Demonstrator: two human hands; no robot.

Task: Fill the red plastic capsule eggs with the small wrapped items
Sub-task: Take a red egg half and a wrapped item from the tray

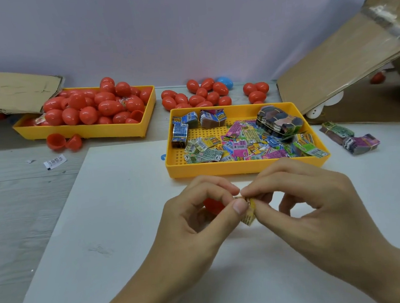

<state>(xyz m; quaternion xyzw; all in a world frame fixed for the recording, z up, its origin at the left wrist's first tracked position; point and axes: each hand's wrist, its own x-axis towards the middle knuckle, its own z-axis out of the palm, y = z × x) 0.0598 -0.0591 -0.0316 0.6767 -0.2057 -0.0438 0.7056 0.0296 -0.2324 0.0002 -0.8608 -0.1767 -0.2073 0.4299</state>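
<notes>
Over the white board (109, 231), my left hand (195, 221) and my right hand (302, 202) meet and together pinch a small folded yellow wrapped item (249, 216). A red capsule egg half (212, 205) sits under my left hand's curled fingers, mostly hidden. Just beyond my hands, a yellow tray (243, 166) holds several small wrapped items (242, 145). A second yellow tray (83, 131) at the back left is heaped with red capsule eggs (98, 104). An open red egg (64, 142) lies in front of it.
Loose red eggs (196, 96) and one blue egg (225, 82) lie behind the item tray. Banded bundles of wrapped items (350, 138) lie at the right. Cardboard flaps (345, 59) lean at back right and another cardboard piece (12, 89) at back left. A paper scrap (54, 162) lies left.
</notes>
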